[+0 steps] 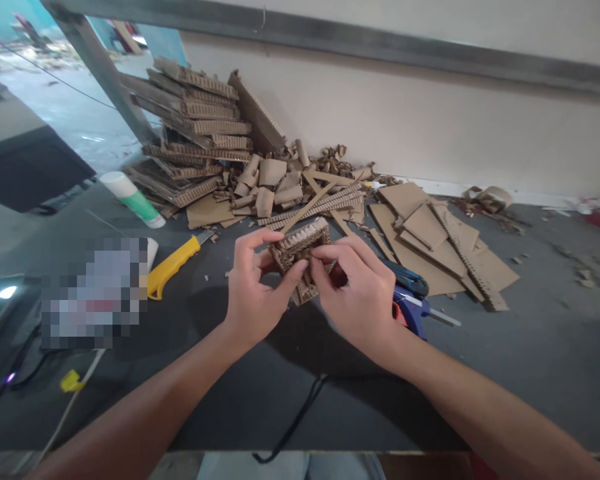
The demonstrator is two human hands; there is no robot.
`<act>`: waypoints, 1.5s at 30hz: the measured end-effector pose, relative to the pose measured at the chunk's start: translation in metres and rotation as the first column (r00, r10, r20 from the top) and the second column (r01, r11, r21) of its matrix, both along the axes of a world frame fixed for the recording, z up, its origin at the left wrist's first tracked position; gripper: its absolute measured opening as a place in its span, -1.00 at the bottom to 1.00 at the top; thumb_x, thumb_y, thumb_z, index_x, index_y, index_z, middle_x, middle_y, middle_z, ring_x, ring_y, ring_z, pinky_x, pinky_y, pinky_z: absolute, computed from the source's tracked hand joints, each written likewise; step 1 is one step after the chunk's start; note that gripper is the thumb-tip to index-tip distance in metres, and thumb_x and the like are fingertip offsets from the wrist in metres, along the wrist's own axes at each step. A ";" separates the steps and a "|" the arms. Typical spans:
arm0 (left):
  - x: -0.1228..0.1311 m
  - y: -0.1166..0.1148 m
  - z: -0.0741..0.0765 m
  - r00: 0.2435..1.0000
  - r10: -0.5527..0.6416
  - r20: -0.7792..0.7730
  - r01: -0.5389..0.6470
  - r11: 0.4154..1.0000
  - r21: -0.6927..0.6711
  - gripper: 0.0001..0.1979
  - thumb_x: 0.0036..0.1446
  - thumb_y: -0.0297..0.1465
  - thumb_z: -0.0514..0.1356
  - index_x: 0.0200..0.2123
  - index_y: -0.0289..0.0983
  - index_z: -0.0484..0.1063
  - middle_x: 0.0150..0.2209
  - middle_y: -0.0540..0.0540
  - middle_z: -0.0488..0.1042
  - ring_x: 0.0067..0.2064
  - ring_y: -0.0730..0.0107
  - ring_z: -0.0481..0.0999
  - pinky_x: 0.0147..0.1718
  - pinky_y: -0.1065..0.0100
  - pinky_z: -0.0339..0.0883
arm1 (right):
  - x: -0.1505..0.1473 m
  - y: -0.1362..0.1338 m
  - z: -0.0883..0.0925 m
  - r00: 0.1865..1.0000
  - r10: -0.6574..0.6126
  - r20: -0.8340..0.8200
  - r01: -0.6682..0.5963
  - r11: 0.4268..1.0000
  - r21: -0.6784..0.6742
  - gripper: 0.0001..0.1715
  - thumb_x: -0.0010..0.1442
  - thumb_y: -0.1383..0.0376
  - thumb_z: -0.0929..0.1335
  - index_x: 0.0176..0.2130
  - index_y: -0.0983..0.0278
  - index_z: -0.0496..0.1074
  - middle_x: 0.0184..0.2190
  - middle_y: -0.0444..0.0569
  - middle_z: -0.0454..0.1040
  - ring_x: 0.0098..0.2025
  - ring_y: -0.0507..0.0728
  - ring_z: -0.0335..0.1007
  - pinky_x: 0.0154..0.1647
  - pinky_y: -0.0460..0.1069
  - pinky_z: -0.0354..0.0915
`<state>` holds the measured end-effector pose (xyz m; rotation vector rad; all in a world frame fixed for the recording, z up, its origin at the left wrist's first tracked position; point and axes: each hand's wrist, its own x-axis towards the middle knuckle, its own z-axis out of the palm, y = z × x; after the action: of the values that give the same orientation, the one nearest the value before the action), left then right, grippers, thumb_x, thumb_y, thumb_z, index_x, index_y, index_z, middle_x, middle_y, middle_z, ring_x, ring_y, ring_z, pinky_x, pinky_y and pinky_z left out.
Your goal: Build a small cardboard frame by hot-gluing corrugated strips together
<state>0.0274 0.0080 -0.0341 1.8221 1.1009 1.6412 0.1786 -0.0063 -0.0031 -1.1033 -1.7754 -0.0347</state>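
Observation:
A small open-sided box of corrugated cardboard (305,235) is held tilted above the dark table. My left hand (255,287) grips it from the left, thumb along the near side and index finger at the top edge. At its right side, my right hand (357,283) is closed, thumb and index finger pinching at the box's inner edge. Whether a tiny scrap sits between those fingertips is too small to tell. Partly behind my right hand lies a blue glue gun (413,310) with an orange trigger.
A yellow utility knife (175,265) lies left, blade out, near a white-and-green tube (133,199). Stacked corrugated panels (200,110), cardboard scraps (273,173) and flat cardboard sheets (420,230) line the back. A black cable (300,417) crosses the front. A blurred-out object (97,293) sits left.

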 end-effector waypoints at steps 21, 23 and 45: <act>0.005 -0.001 0.003 0.999 -0.010 0.041 0.009 1.000 0.019 -0.57 0.10 -0.42 0.38 -0.03 -0.18 0.27 -0.21 0.03 0.41 -0.35 0.54 0.57 -0.40 0.49 0.51 | 0.004 -0.012 0.020 0.989 0.003 0.149 0.016 0.992 -0.127 -0.85 0.33 0.35 0.31 -0.23 0.29 0.50 -0.33 -0.03 0.49 -0.43 0.01 0.37 -0.45 -0.07 0.27; 0.004 0.000 0.004 0.999 -0.013 0.035 0.012 1.000 0.013 -0.57 0.09 -0.42 0.38 -0.03 -0.19 0.27 -0.23 0.04 0.43 -0.35 0.52 0.58 -0.41 0.49 0.52 | 0.007 -0.010 0.021 0.978 0.005 0.207 0.020 0.992 -0.121 -0.82 0.36 0.34 0.29 -0.23 0.30 0.49 -0.31 -0.01 0.49 -0.39 0.02 0.39 -0.42 -0.07 0.28; 0.002 0.002 0.001 0.998 -0.044 0.034 0.045 0.999 -0.014 -0.55 0.12 -0.41 0.36 0.01 -0.19 0.25 -0.24 0.01 0.48 -0.31 0.45 0.61 -0.40 0.46 0.54 | 0.006 -0.008 0.017 0.955 -0.014 0.295 0.044 0.995 -0.094 -0.76 0.36 0.41 0.23 -0.28 0.31 0.47 -0.30 0.03 0.46 -0.37 0.04 0.40 -0.44 -0.07 0.24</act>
<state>0.0290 0.0098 -0.0332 1.7903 1.0482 1.6281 0.1847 -0.0139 0.0134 -1.2467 -2.0436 -0.1358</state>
